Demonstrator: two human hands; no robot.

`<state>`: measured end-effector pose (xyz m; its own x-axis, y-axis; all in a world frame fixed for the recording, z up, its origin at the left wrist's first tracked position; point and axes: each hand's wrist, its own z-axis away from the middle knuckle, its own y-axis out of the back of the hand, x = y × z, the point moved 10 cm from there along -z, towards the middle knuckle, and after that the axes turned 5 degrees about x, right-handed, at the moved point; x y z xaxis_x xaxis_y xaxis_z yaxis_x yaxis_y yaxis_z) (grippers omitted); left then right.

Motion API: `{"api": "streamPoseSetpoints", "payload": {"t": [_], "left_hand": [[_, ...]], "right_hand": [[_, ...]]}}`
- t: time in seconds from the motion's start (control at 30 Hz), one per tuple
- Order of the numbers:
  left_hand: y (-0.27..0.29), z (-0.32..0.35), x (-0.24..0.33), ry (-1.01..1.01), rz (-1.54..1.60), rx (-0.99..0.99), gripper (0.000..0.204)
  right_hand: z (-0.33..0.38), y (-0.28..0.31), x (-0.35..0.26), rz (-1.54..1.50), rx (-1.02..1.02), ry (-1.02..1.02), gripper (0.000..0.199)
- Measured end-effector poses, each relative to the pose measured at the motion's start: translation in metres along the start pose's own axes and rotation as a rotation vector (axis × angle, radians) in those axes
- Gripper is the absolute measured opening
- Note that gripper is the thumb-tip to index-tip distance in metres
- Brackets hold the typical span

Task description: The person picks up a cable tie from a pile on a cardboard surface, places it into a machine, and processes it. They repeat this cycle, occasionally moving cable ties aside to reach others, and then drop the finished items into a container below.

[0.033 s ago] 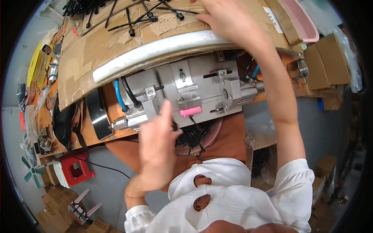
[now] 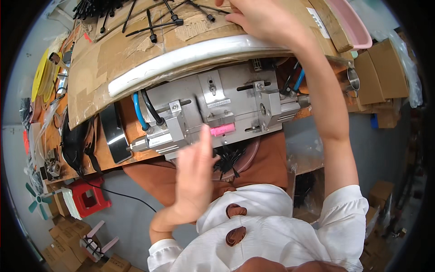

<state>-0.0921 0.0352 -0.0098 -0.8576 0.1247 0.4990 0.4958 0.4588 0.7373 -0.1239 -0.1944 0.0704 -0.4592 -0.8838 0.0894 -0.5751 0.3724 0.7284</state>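
**Tie feed at the press: one hand at the fixture, one at the pile**

Left hand sat at the front of the grey metal fixture, fingers loosely curled just below the pink block; a thin black cable tie stood up above it, but couldn't tell whether the fingers pinched it. Right hand was stretched to the far cardboard sheet, fingers spread flat near loose black ties, gripping nothing visible. A bundle of ties lay in the round dish below the fixture, so part of the batch looked done; plenty remained on the cardboard. Room was tight: white tube edged the fixture's rear, blue hoses crowded its left, bench edge close to lap.
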Motion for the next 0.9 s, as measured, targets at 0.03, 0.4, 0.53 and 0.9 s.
{"api": "streamPoseSetpoints", "payload": {"t": [0.03, 0.4, 0.53, 0.9], "left_hand": [[-0.017, 0.01, 0.003, -0.031, -0.061, -0.027, 0.071], [-0.063, 0.017, 0.004, 0.017, -0.208, -0.167, 0.073], [-0.06, 0.02, 0.004, 0.106, -0.094, -0.176, 0.077], [-0.011, 0.022, -0.005, 0.159, -0.043, 0.036, 0.082]], "right_hand": [[-0.008, -0.003, 0.0, -0.138, -0.078, -0.019, 0.019], [0.083, 0.073, -0.002, -0.93, 0.082, -0.695, 0.023], [0.141, 0.085, -0.078, -0.583, 0.15, -0.296, 0.039], [0.181, 0.011, -0.142, -0.565, -0.103, -0.337, 0.064]]}}
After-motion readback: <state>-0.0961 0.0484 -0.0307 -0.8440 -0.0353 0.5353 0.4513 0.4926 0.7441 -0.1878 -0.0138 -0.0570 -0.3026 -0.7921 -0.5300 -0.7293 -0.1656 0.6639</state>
